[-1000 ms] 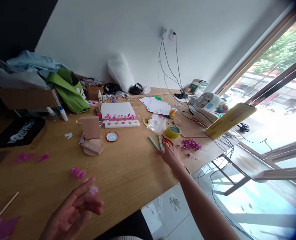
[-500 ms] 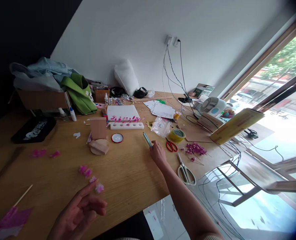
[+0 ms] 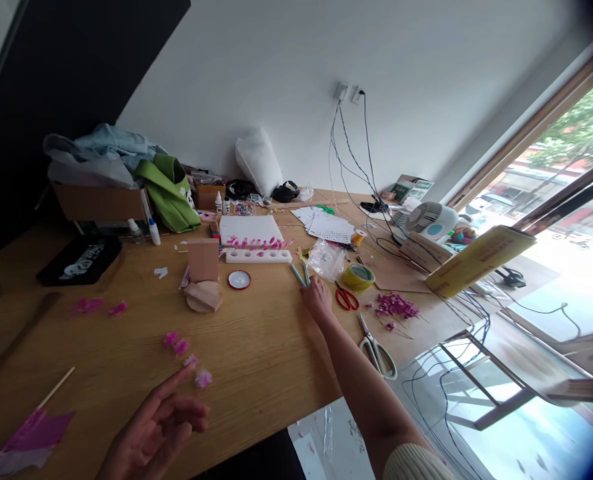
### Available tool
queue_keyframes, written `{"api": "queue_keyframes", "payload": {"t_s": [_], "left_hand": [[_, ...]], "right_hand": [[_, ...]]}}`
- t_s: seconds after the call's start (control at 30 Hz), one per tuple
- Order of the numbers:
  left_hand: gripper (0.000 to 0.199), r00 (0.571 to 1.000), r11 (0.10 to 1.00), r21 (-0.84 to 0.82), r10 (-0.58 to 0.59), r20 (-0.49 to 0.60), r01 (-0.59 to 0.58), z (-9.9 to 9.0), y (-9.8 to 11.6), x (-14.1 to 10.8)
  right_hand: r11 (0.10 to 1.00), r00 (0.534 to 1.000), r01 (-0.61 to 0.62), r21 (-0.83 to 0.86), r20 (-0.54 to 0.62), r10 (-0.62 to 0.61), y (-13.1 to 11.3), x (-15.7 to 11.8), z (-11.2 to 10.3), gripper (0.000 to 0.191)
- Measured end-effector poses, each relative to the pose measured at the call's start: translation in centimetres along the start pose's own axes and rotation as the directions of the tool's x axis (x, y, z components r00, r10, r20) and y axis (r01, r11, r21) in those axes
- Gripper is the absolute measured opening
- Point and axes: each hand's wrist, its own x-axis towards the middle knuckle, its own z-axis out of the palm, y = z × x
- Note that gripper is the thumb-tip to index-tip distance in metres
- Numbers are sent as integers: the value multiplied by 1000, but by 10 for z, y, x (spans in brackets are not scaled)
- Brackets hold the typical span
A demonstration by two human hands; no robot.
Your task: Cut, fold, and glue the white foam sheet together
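Your right hand [image 3: 318, 298] pinches two thin teal sticks [image 3: 300, 274] mid light wooden tabletop [image 3: 256, 347]. Red-handled scissors [image 3: 347, 299] and a yellow tape roll [image 3: 357, 277] crowd just beside it. Your left hand [image 3: 151, 433] hovers open-fingered by small pink paper blossoms [image 3: 189, 353] near the front edge.

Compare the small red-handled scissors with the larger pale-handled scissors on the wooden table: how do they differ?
The small red-handled scissors have bright red loops; the larger pale-handled scissors have whitish-grey loops. The red pair is clearly smaller. The red pair lies beside the person's right hand and the yellow-green tape roll; the pale pair lies nearer the table edge. Both lie flat, untouched.
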Motion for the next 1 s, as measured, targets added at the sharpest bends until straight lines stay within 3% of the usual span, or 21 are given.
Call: {"api": "queue_keyframes", "payload": {"t_s": [0.23,0.37,0.53,0.63,0.77,0.87,0.93,1.0], "left_hand": [[58,1000,999,-28,15,26,-14,2,1,0],[54,999,999,-21,38,30,-37,2,-1,-3],[51,993,990,74,117,11,-118,-4,2,-1],[52,973,954,198,232,-15,-224,-16,-4,6],[48,911,849,410,402,-93,-333,-31,-27,15],[46,852,746,548,512,-107,-379,-37,-43,19],[46,818,689,604,566,-106,-399,-39,-49,22],[46,789,647,639,605,-101,-415,-39,-51,26]], "right_hand": [[963,996,31,268,-83,-8,4,-37,-18,29],[849,998,62,524,-58,-37,6,-76,-24,28],[701,995,47,711,24,-92,3,-121,-20,51],[680,989,47,732,62,-135,-7,-134,-12,56],[713,975,115,691,60,-216,-23,-139,-2,59],[750,945,254,611,8,-326,-33,-136,1,52],[762,905,367,533,-15,-425,-40,-129,4,35],[765,858,461,450,-7,-513,-46,-121,8,36]]}}
